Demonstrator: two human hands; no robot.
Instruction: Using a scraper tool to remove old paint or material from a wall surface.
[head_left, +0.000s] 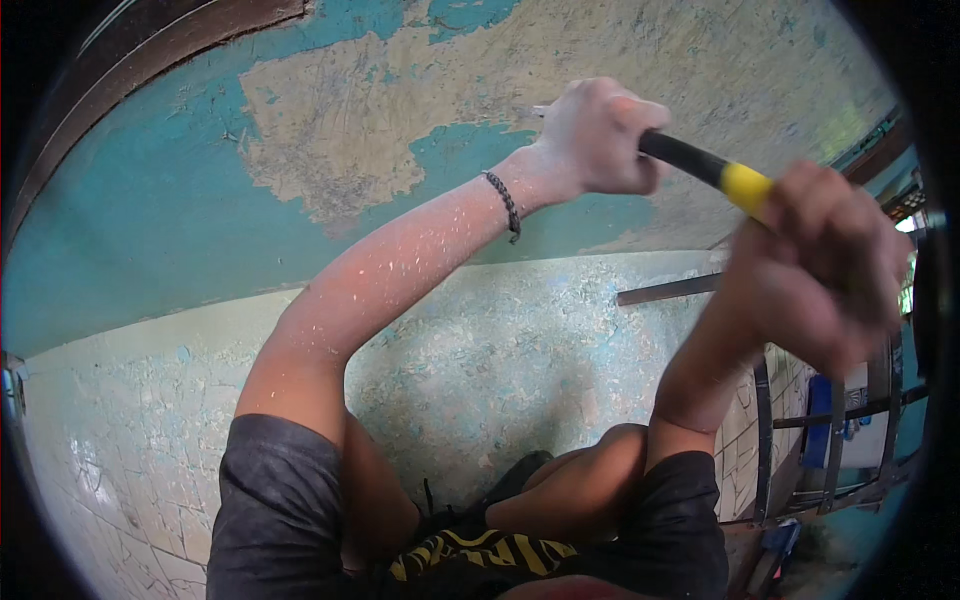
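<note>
In front of me is a wall (330, 135) with turquoise paint, much of it stripped to a grey-beige surface. Close to the bare patch, my left hand (607, 139) is closed around the black part of a black and yellow handle (690, 161). A small light tip of something shows at the left side of that hand. My right hand (821, 262), blurred, is wrapped around the yellow end of the same handle. The tool's working end is not clearly seen. Pale dust and flakes cover my left hand and forearm, which has a braided dark bracelet (504, 206).
Paint chips lie scattered over the tiled floor (465, 375) below. A dark metal frame with bars (832, 420) stands at the right, with blue and white items behind it. A dark flat bar (667, 288) juts out near my right forearm. Brown trim (112, 90) curves along the upper left.
</note>
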